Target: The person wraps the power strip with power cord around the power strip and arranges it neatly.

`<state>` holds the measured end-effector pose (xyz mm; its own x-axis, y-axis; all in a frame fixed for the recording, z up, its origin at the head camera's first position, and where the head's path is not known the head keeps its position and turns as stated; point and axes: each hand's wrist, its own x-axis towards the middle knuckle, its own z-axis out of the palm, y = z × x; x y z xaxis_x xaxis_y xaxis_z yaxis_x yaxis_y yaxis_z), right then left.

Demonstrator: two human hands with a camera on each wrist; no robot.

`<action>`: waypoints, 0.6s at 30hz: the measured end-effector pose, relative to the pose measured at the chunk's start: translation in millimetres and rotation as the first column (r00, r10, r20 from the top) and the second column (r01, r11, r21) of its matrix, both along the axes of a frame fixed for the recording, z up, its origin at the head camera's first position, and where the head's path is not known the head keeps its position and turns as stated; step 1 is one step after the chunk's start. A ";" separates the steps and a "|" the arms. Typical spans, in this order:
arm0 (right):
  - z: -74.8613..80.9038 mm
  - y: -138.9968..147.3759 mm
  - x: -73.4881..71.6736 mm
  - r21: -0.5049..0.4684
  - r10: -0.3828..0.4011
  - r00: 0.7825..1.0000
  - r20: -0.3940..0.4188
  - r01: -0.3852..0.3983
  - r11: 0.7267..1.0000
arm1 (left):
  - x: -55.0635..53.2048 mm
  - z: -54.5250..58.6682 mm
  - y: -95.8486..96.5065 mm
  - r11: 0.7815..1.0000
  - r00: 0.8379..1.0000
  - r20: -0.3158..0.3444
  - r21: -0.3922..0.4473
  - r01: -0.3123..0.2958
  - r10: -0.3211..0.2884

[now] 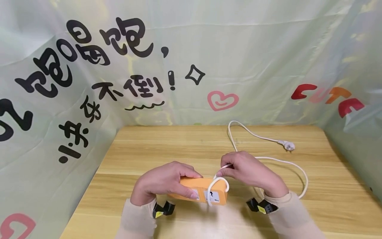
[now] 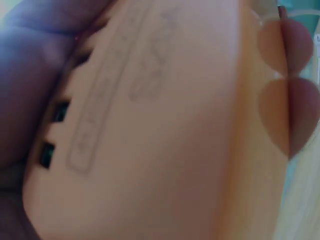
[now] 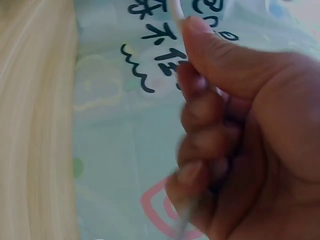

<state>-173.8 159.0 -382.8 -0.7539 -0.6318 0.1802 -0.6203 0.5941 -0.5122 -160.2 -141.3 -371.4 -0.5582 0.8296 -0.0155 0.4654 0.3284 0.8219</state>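
Note:
An orange power strip point(image 1: 201, 182) is held up in front of me, its long side roughly level. My left hand point(image 1: 167, 179) grips its left part, thumb across the near face and fingers over the far side. Dark slots point(image 2: 61, 111) line one edge of the strip in the left wrist view, beside the fingers. Around the strip's right end runs a loop of white power cord point(image 1: 209, 192). Just above that end, my right hand point(image 1: 247, 168) pinches the cord between thumb and curled fingers. In the right wrist view the cord point(image 3: 176, 11) leaves the thumb tip upward.
The cord's far part curves over the wooden table point(image 1: 167, 146) to a white plug point(image 1: 288, 145) at the back right. Another bend of cord point(image 1: 305, 179) lies right of my right wrist. Printed fabric walls point(image 1: 253, 59) enclose the table at the back and both sides.

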 end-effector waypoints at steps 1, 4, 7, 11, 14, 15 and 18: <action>-1.2 -1.7 -0.2 0.015 -0.033 0.999 -0.014 0.033 0.999 | 0.3 -0.2 0.3 1.000 1.000 -0.011 -0.014 0.001 -0.001; -3.2 -6.6 0.7 0.039 -0.106 0.994 -0.024 0.107 0.993 | 1.3 -1.3 2.9 0.997 0.999 -0.040 -0.074 -0.015 0.012; -3.7 -10.3 2.3 0.024 -0.132 0.991 0.002 0.132 0.991 | 3.1 -1.8 6.4 0.988 0.997 -0.062 -0.140 -0.063 0.055; -0.9 -15.2 5.5 -0.018 -0.125 0.985 0.116 0.128 0.992 | 6.9 -1.6 12.7 0.968 0.990 -0.115 -0.228 -0.108 0.083; 2.6 -19.2 8.3 -0.030 -0.094 0.978 0.185 0.101 0.994 | 9.2 -1.6 17.9 0.946 0.981 -0.171 -0.291 -0.144 0.097; 3.6 -20.6 9.3 -0.029 -0.077 0.979 0.189 0.084 0.996 | 9.5 -2.0 19.6 0.936 0.977 -0.182 -0.313 -0.161 0.108; 4.5 -24.4 13.2 -0.025 -0.038 0.987 0.154 0.042 0.999 | 9.8 -3.9 24.2 0.906 0.966 -0.202 -0.359 -0.224 0.159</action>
